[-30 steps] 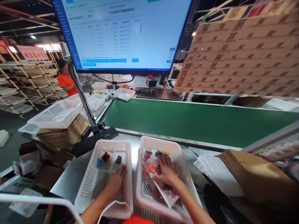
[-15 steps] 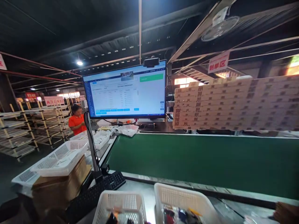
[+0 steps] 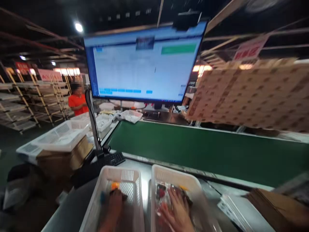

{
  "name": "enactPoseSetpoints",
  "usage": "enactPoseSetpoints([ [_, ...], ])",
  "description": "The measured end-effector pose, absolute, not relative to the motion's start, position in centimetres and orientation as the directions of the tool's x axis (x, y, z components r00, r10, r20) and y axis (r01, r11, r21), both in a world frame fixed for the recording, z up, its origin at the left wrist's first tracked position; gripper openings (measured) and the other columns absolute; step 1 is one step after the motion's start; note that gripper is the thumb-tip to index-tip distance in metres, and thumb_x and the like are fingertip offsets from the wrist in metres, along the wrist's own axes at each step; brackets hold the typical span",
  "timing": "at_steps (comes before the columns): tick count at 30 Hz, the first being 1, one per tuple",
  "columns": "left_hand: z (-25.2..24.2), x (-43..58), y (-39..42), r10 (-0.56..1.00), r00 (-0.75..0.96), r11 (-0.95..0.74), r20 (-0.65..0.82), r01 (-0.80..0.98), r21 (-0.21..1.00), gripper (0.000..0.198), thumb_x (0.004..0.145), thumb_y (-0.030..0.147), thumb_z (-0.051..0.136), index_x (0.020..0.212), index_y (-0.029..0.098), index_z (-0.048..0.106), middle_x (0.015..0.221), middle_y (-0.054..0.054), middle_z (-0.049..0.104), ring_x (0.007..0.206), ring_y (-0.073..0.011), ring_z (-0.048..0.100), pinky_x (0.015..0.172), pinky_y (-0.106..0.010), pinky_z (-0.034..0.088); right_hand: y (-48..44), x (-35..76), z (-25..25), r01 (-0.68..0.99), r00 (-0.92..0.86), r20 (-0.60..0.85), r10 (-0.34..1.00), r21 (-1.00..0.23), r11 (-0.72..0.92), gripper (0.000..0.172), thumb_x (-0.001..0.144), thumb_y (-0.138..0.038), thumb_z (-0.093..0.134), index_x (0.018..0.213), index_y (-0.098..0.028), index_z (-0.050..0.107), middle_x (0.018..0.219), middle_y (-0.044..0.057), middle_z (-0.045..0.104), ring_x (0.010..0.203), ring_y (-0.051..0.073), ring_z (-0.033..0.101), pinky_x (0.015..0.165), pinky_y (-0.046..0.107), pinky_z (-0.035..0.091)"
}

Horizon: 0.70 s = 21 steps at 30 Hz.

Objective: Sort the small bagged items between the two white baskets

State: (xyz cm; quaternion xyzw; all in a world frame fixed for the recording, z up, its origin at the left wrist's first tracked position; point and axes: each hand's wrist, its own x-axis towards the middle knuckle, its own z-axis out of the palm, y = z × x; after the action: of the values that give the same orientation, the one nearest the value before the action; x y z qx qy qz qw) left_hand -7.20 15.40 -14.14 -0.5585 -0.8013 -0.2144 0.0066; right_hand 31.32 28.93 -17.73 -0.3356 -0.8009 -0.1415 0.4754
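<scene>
Two white perforated baskets stand side by side at the near edge of a metal bench. My left hand (image 3: 111,209) reaches into the left basket (image 3: 135,180), its fingers near small dark and orange items (image 3: 115,186); motion blur hides whether it grips anything. My right hand (image 3: 177,211) lies spread, fingers apart, on clear packets of coloured small items (image 3: 161,192) inside the right basket (image 3: 166,172). Both hands are cut off by the lower edge of the picture.
A green conveyor belt (image 3: 205,149) runs behind the baskets. A large monitor (image 3: 142,62) on a stand and a keyboard (image 3: 113,159) are at left. Stacked baskets on cardboard (image 3: 60,141) lie further left, flat cardboard (image 3: 277,203) at right. A person in orange (image 3: 77,101) stands by racks.
The view tilted up to the monitor, losing both hands, then dropped back. Both hands are again in the baskets, and the picture is now motion-blurred.
</scene>
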Motion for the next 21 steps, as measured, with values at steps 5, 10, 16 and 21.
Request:
enactPoseSetpoints([
  [5, -13.4, -2.7, 10.9, 0.777, -0.468, -0.007, 0.420, 0.661, 0.750, 0.046, 0.091, 0.016, 0.057, 0.126, 0.011, 0.086, 0.145, -0.023, 0.077, 0.141, -0.0352, 0.074, 0.130, -0.048, 0.057, 21.4, 26.8, -12.7, 0.407, -0.464, 0.788, 0.404, -0.215, 0.888, 0.096, 0.112, -0.077, 0.078, 0.179, -0.009, 0.065, 0.179, 0.033, 0.056, 0.161, 0.058, 0.063, 0.120, 0.077, 0.066],
  [10, -10.1, 6.6, 8.2, 0.940, -0.277, -0.240, 0.201, -0.116, 0.964, 0.045, 0.086, 0.036, 0.078, 0.128, 0.022, 0.081, 0.123, -0.015, 0.083, 0.115, -0.0349, 0.080, 0.100, -0.047, 0.067, 16.5, 24.1, -10.0, 0.050, -0.561, 0.792, 0.239, -0.256, 0.965, 0.083, 0.119, -0.042, 0.076, 0.193, -0.028, 0.043, 0.188, 0.025, 0.051, 0.167, 0.037, 0.064, 0.124, 0.049, 0.068],
  [16, -10.2, -3.4, 10.7, 0.890, -0.312, -0.012, 0.332, 0.712, 0.702, 0.070, 0.109, 0.026, 0.065, 0.175, 0.003, 0.066, 0.189, -0.032, 0.040, 0.183, -0.0539, 0.022, 0.150, -0.076, 0.007, 24.3, 30.4, -12.6, 0.469, -0.323, 0.809, 0.492, -0.315, 0.825, 0.048, 0.118, -0.033, 0.055, 0.151, -0.013, 0.083, 0.166, 0.027, 0.071, 0.152, 0.040, 0.076, 0.121, 0.056, 0.070],
  [21, -14.8, -9.1, 11.9, 0.838, -0.492, 0.474, 0.235, 0.870, 0.134, 0.056, 0.123, 0.009, 0.050, 0.177, 0.004, 0.065, 0.182, -0.041, 0.044, 0.175, -0.0575, 0.040, 0.145, -0.084, 0.018, 27.7, 33.4, -15.6, 0.792, -0.425, 0.269, 0.864, -0.352, 0.499, 0.096, 0.103, -0.060, 0.070, 0.188, -0.017, 0.056, 0.196, 0.021, 0.031, 0.185, 0.059, 0.023, 0.137, 0.100, 0.024],
])
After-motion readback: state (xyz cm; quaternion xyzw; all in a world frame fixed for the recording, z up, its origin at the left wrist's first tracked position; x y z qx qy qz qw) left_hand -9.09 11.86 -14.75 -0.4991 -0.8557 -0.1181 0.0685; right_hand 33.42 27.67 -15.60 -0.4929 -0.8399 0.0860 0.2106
